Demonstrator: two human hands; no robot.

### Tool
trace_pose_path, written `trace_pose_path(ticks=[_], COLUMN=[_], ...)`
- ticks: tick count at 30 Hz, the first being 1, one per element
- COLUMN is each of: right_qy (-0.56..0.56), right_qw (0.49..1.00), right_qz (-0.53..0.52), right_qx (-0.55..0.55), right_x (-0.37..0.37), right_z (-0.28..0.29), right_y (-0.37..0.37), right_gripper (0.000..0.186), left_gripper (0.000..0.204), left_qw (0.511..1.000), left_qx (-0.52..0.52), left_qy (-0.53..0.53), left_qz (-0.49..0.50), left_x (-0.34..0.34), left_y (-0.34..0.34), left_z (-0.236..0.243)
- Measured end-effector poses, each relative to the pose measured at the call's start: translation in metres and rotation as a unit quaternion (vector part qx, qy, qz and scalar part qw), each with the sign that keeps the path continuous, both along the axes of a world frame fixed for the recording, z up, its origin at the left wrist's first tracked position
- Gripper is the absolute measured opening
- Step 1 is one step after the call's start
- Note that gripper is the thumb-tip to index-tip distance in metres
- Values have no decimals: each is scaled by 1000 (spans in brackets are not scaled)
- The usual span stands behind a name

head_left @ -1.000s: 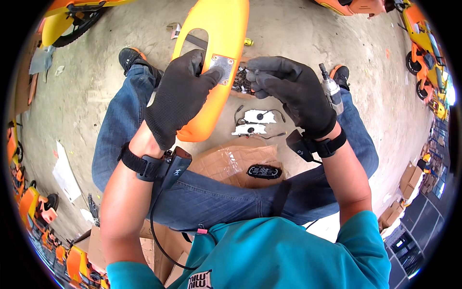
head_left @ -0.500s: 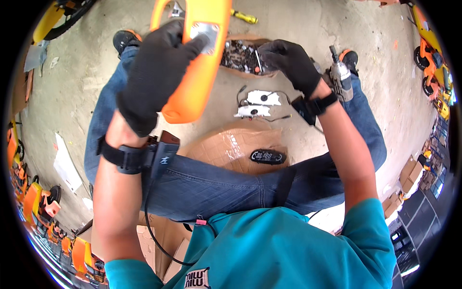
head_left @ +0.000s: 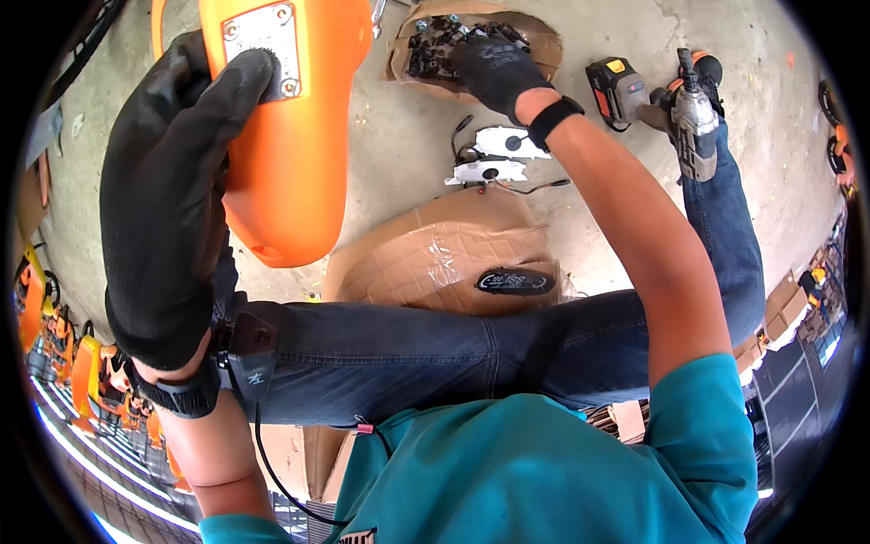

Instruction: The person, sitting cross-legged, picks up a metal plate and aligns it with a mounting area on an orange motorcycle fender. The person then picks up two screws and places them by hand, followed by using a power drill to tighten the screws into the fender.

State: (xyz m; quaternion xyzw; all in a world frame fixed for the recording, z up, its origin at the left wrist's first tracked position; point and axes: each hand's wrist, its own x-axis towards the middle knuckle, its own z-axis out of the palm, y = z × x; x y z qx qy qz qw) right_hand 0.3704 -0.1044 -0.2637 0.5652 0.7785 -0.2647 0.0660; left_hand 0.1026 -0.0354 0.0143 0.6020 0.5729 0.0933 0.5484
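My gloved left hand (head_left: 181, 181) is closed around an orange plastic body part (head_left: 288, 181) at the upper left, its thumb pressing on a silver metal plate (head_left: 249, 34) with screws at the corners. My gloved right hand (head_left: 497, 71) reaches into a cardboard tray (head_left: 544, 36) of small dark hardware (head_left: 430, 50); its fingertips are hidden among the pieces. Below that hand lie two white parts (head_left: 476, 172) with black cables.
A power driver (head_left: 693, 127) with its battery (head_left: 616, 91) is at the upper right beside my leg. A cardboard sheet (head_left: 408, 254) bears an oval black display (head_left: 512, 282). My bent legs cross below. Orange vehicles (head_left: 86, 381) and boxes (head_left: 784, 308) line both sides.
My left hand and the orange part have moved left, closer to me. My right hand has left the plate's vicinity and dipped into the hardware tray, upward in the view.
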Motion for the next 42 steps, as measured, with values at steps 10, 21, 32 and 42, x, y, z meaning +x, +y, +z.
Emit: trace_pose_path(ticks=[10,21,32,42], right_qy=[44,-98,17,-59], right_qw=[993,986,993,997], right_qz=[104,126,105,34], right_qx=[46,-43,-52,47], right_x=[-23,71,-19,51], right_z=[-6,7,-10,-11], right_y=[16,-5,20,5], right_gripper=[28,39,32,51], left_gripper=[31,37,34,36], left_qw=[996,966,957,963], left_qx=[60,156,191,171], left_qy=[-26,78,91,79], left_qz=[-61,-189,-197,-194], left_x=[-20,-36,-32,-41], left_y=[1,1,0,1], left_z=[-11,-3,-10,-7])
